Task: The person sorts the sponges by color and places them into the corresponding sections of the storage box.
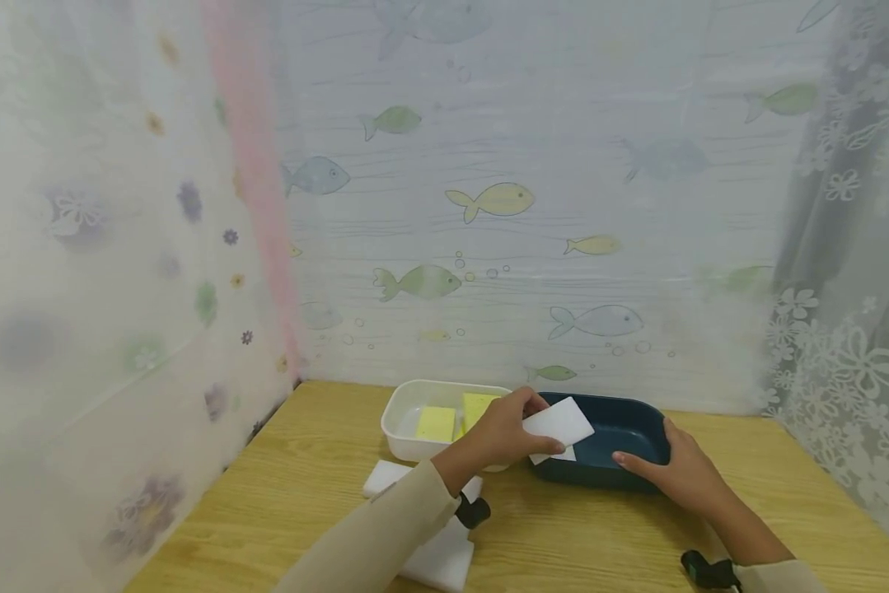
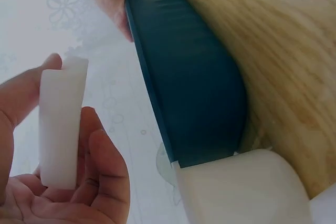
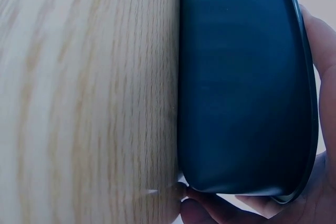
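Note:
My left hand (image 1: pixel 509 430) pinches a white sponge block (image 1: pixel 560 425) between thumb and fingers, over the left part of a dark blue plastic tub (image 1: pixel 615 476). In the left wrist view the block (image 2: pixel 60 127) is seen edge-on, above the tub's rim. Below it, a white piece (image 1: pixel 568 454) shows inside the tub. At the tub's right end, my right hand (image 1: pixel 683 469) grips the wall, its thumb over the near rim. The right wrist view has fingers (image 3: pixel 210 208) curled round the end of the tub (image 3: pixel 241 87).
Left of the tub stands a white plastic tub (image 1: pixel 400 443) with yellow sponges (image 1: pixel 436 424) inside, close beside the blue one. Several white sponge blocks (image 1: pixel 444 560) lie on the wooden table (image 1: pixel 288 486) under my left forearm. A fish-patterned curtain (image 1: pixel 533 247) hangs behind.

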`<state>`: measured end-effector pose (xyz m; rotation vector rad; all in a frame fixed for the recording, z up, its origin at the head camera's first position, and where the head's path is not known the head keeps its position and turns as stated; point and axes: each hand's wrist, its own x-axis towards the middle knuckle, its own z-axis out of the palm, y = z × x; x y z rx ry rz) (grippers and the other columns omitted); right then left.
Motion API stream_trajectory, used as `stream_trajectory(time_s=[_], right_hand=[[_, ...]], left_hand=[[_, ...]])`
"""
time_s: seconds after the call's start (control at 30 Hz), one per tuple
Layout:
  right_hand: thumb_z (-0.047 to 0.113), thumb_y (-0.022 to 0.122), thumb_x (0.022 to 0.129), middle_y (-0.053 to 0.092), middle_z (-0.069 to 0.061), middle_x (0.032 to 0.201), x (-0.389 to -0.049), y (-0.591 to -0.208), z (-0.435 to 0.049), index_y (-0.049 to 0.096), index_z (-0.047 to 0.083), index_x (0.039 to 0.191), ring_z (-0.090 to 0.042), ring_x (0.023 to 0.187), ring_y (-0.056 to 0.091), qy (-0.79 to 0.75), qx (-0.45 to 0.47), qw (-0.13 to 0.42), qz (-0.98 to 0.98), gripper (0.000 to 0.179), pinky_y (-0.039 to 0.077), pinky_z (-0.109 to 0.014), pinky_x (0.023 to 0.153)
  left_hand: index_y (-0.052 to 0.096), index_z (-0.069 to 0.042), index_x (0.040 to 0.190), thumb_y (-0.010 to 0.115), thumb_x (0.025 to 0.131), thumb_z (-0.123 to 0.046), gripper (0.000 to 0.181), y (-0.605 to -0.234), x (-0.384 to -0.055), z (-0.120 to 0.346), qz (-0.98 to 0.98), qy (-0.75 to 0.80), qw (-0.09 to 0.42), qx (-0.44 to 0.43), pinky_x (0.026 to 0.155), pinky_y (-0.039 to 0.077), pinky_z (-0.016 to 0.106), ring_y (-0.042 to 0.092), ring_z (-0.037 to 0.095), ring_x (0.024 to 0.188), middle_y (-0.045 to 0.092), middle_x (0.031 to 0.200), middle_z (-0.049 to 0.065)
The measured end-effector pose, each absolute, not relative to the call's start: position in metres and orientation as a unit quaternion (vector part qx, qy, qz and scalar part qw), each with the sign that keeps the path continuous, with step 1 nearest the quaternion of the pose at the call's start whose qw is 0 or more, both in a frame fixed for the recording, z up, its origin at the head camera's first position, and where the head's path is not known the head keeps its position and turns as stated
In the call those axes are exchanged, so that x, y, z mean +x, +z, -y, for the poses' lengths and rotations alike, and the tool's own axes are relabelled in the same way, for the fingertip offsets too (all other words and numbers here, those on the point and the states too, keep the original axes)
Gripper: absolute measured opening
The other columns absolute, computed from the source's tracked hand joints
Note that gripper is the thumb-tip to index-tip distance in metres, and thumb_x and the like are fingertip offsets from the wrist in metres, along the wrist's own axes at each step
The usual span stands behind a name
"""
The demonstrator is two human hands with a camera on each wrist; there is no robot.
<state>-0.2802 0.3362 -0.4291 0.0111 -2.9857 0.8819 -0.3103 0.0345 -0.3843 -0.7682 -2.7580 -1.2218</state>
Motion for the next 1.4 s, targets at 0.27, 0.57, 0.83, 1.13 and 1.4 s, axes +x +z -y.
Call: stream_trajectory(time_s=[0.27, 0.57, 0.83, 1.13, 1.4], right_hand=[[0.071, 0.061, 0.092, 0.002, -0.048, 0.159, -0.281, -0.428, -0.337, -0.007, -0.015, 0.158, -0.068, 0.144, 0.014, 0.286, 0.004, 0.002, 0.958, 0.128, 0.029, -0.080, 0.108], [0.073, 0.062, 0.091, 0.003, -0.048, 0.159, -0.281, -0.431, -0.338, -0.006, -0.014, 0.158, -0.068, 0.143, 0.014, 0.289, 0.009, 0.006, 0.957, 0.129, 0.029, -0.081, 0.107], [0.073, 0.061, 0.092, 0.004, -0.049, 0.159, -0.281, -0.431, -0.338, -0.006, -0.014, 0.158, -0.069, 0.142, 0.015, 0.284, 0.011, 0.002, 0.959, 0.128, 0.030, -0.082, 0.105], [0.072, 0.060, 0.092, 0.002, -0.049, 0.159, -0.282, -0.431, -0.338, -0.007, -0.014, 0.158, -0.069, 0.142, 0.014, 0.284, 0.010, -0.001, 0.959, 0.127, 0.030, -0.082, 0.105], [0.073, 0.061, 0.091, 0.003, -0.049, 0.159, -0.281, -0.431, -0.337, -0.008, -0.014, 0.158, -0.069, 0.143, 0.014, 0.283, 0.003, 0.000, 0.959, 0.130, 0.028, -0.082, 0.107]], left_hand=[[0.063, -0.019, 0.104, 0.091, 0.080, -0.038, 0.042, -0.376, -0.321, -0.043, 0.883, -0.412, 0.044, -0.221, 0.070, 0.052, 0.022, 0.058, 0.007, 0.084, 0.066, 0.097, -0.008], [0.065, -0.017, 0.097, 0.087, 0.085, -0.032, 0.030, -0.374, -0.333, -0.049, 0.868, -0.451, 0.069, -0.195, 0.067, 0.056, 0.024, 0.059, 0.010, 0.086, 0.069, 0.101, -0.001], [0.066, -0.015, 0.090, 0.089, 0.083, -0.033, 0.030, -0.379, -0.345, -0.057, 0.866, -0.466, 0.084, -0.160, 0.062, 0.052, 0.024, 0.058, 0.010, 0.078, 0.065, 0.088, -0.004], [0.065, -0.018, 0.082, 0.089, 0.082, -0.039, 0.032, -0.386, -0.354, -0.067, 0.886, -0.438, 0.100, -0.116, 0.057, 0.049, 0.025, 0.057, 0.011, 0.071, 0.063, 0.080, -0.006], [0.064, -0.024, 0.076, 0.085, 0.081, -0.053, 0.036, -0.392, -0.359, -0.076, 0.938, -0.323, 0.099, -0.079, 0.057, 0.044, 0.028, 0.055, 0.009, 0.067, 0.061, 0.073, -0.011]])
